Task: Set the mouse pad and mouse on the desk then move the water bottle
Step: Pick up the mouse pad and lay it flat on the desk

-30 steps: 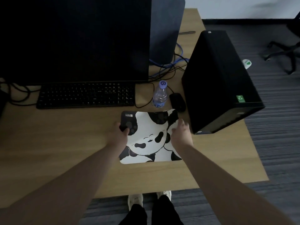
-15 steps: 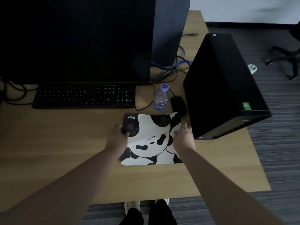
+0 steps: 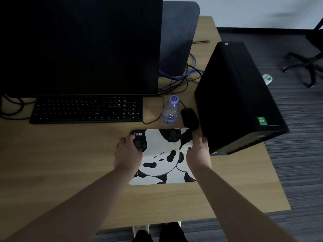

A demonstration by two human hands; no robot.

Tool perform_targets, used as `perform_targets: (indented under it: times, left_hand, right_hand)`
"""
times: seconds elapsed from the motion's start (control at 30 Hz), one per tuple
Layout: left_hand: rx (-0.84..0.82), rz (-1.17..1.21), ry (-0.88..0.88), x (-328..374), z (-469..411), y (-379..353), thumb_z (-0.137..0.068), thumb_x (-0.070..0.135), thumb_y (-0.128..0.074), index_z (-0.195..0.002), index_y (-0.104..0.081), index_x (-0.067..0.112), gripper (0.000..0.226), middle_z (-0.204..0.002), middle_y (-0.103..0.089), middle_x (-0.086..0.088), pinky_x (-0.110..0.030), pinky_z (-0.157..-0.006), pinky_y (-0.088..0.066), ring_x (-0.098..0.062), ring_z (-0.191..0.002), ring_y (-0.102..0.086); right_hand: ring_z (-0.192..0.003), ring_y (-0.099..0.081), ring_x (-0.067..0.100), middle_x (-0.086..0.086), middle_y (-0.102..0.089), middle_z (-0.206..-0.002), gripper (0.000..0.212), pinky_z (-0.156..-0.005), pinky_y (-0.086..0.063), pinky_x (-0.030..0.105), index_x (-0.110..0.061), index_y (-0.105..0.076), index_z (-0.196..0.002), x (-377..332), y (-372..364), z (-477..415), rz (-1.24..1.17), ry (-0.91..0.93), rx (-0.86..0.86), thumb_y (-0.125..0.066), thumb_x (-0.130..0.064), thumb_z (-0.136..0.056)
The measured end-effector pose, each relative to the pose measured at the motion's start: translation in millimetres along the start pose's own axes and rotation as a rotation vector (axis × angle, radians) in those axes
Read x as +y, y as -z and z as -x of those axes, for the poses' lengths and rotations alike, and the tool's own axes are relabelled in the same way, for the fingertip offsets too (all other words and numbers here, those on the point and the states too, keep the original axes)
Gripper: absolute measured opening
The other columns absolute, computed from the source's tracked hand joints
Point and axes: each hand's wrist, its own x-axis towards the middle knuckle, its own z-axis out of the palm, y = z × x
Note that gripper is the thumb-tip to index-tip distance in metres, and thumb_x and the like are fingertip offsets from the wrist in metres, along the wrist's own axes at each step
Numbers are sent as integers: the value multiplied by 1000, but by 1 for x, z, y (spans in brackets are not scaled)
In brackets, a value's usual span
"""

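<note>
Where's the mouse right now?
In the head view, the mouse sits on the desk between the water bottle and the computer tower, just beyond the mouse pad's far right corner.

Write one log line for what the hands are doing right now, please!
step: setting mouse pad on desk | left hand: on pad's left edge | right hand: on right edge | mouse: untouched | water bottle: upright, untouched

Mouse pad (image 3: 162, 159) side edges under hands; monitor (image 3: 78, 46) cropped top, left.
</note>
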Motion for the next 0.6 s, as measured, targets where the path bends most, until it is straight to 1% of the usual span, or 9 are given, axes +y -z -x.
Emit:
perform_targets:
  times: [0.13,0.2,0.27,0.33,0.37,0.4,0.47,0.5,0.6]
  left_hand:
    - [-5,184,-64,17,-5,-6,-90,10,-63,-128,-56,13,39,-128,-55,-10,-40,-89,-53,-28,-107,-65]
    - [-22,226,-97,25,-7,-9,-90,11,-64,-123,-58,12,33,-126,-58,-9,-39,-86,-55,-23,-99,-67]
    - [-38,236,-130,33,-10,-13,-92,14,-66,-124,-58,12,33,-122,-60,-8,-39,-83,-56,-20,-93,-67]
    - [-57,248,-150,40,-12,-17,-93,17,-67,-127,-58,11,35,-120,-61,-5,-25,-74,-50,-15,-90,-64]
    - [-66,259,-158,44,-13,-19,-94,18,-67,-128,-58,11,35,-119,-62,-3,-20,-70,-46,-13,-90,-63]
    - [-78,275,-161,47,-15,-22,-94,19,-67,-128,-58,12,35,-119,-63,-2,-19,-70,-44,-12,-91,-62]
    - [-105,315,-165,54,-19,-25,-94,20,-66,-128,-59,13,35,-120,-65,-2,-23,-75,-44,-12,-94,-63]
    - [-119,329,-165,58,-20,-27,-95,20,-65,-128,-59,14,34,-120,-66,-1,-24,-76,-45,-12,-96,-63]
    - [-167,342,-170,64,-24,-34,-97,18,-61,-128,-60,14,31,-122,-66,1,-15,-75,-43,-14,-105,-65]
  right_hand:
    - [-122,-50,40,25,-43,-140,54,-106,-41,43,-4,-42,-141,-6,3,-9,-22,93,66,-57,0,-89]
    - [-122,-51,40,25,-43,-140,52,-105,-43,44,-2,-43,-140,-10,5,-13,-28,114,75,-59,-3,-90]
    - [-121,-51,39,25,-44,-138,51,-105,-43,42,1,-43,-139,-13,7,-17,-35,127,82,-60,-6,-92]
    - [-120,-52,38,24,-46,-136,51,-104,-42,40,2,-43,-139,-16,9,-20,-38,137,91,-61,-8,-93]
    - [-119,-52,37,23,-46,-135,50,-102,-42,39,2,-44,-139,-16,10,-22,-39,142,95,-61,-9,-93]
    - [-118,-53,37,22,-46,-135,50,-101,-42,38,2,-44,-139,-17,11,-24,-39,144,99,-61,-9,-93]
    - [-116,-54,37,21,-47,-132,48,-99,-43,39,1,-45,-137,-19,12,-29,-45,146,108,-60,-10,-93]
    - [-114,-54,37,20,-48,-131,45,-98,-43,39,1,-47,-136,-20,12,-31,-49,153,121,-60,-9,-93]
    - [-109,-57,36,18,-54,-123,37,-94,-49,42,0,-54,-128,-17,9,-37,-83,201,134,-59,-7,-92]
